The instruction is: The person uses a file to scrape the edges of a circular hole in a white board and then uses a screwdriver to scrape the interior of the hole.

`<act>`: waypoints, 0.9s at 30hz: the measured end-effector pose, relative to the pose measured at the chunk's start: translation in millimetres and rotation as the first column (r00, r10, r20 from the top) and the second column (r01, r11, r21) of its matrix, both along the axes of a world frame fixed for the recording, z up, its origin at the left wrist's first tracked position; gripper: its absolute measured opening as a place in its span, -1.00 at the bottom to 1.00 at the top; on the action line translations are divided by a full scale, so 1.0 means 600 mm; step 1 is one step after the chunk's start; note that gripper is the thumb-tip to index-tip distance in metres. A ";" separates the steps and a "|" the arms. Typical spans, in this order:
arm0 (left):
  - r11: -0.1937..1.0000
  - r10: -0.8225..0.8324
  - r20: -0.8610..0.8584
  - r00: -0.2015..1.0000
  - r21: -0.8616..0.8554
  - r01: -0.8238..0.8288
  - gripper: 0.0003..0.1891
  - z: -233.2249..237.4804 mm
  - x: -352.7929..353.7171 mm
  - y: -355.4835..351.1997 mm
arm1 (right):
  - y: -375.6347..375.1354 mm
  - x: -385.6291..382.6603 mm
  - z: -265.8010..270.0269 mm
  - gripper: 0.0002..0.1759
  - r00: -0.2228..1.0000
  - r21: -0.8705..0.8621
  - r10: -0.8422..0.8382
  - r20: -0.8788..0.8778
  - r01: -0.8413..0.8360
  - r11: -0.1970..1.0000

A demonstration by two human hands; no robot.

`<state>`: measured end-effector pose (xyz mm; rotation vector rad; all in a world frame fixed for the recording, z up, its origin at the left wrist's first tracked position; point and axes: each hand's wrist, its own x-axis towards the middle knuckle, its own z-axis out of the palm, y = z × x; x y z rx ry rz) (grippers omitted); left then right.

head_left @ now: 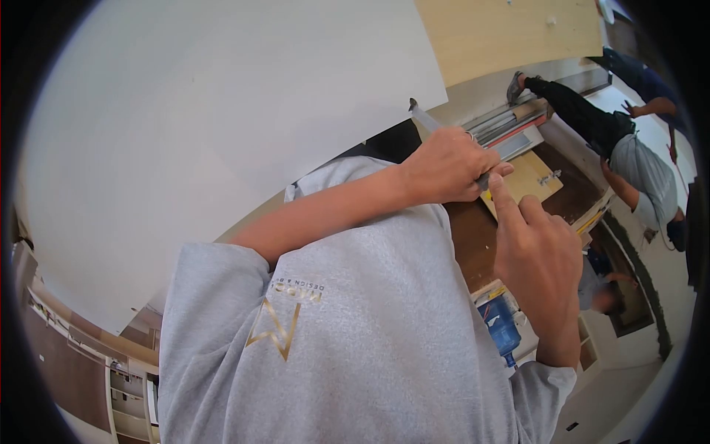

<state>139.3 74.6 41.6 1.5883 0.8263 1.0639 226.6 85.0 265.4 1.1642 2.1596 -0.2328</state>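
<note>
My left hand (450, 164) reaches across my chest with its fingers closed around a narrow grey strip (424, 118). One end of this strip points at the edge of a large white board (244, 81), and its darker other end shows by my thumb. I cannot tell what kind of thing the strip is. My right hand (538, 244) is raised beside it. Its index finger is stretched out, with the tip right at the dark end of the strip, while the other fingers bend loosely and its thumb is hidden.
A pale wood panel (518, 33) adjoins the white board. Metal profiles (510, 122) and a wooden board with hinges (529, 181) lie beyond my hands. A blue water bottle (503, 325) is at the right. Other people (643, 166) are on the right side; shelving (129, 403) stands lower left.
</note>
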 end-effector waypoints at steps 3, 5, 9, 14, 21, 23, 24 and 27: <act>0.998 0.056 0.038 0.998 0.008 -0.056 -0.51 0.005 0.004 -0.006 | -0.002 -0.007 0.005 -0.38 0.999 0.026 0.021 -0.037 -0.020 0.999; 0.999 0.043 0.023 0.999 0.006 -0.043 -0.50 0.008 0.002 -0.010 | -0.005 -0.007 0.006 -0.38 0.998 0.030 0.035 -0.055 -0.033 0.999; 0.994 0.102 -0.010 0.995 0.026 -0.102 -0.50 0.004 0.005 -0.015 | -0.006 -0.008 0.006 -0.38 0.996 -0.009 0.077 -0.051 -0.078 0.997; 1.000 -0.011 0.047 0.999 0.024 0.010 -0.52 -0.014 0.001 -0.018 | -0.020 0.004 -0.015 -0.37 0.997 -0.074 -0.068 -0.034 0.065 0.995; 0.989 -0.141 -0.019 0.990 -0.041 0.140 -0.51 -0.005 -0.008 0.000 | -0.024 0.004 -0.008 -0.39 0.998 0.045 -0.024 -0.052 0.027 0.999; 0.998 -0.065 -0.010 0.998 0.009 0.065 -0.51 0.008 -0.008 0.000 | -0.024 -0.001 0.000 -0.40 0.998 0.083 0.028 -0.051 -0.024 0.996; 0.999 -0.025 -0.004 1.000 0.036 0.025 -0.50 0.012 -0.009 0.000 | -0.023 -0.004 0.005 -0.41 0.998 0.090 0.043 -0.043 -0.039 0.995; 0.999 -0.009 -0.011 1.000 0.042 0.009 -0.51 0.014 -0.010 -0.001 | -0.019 -0.005 0.010 -0.40 0.997 0.085 0.062 -0.053 -0.058 0.995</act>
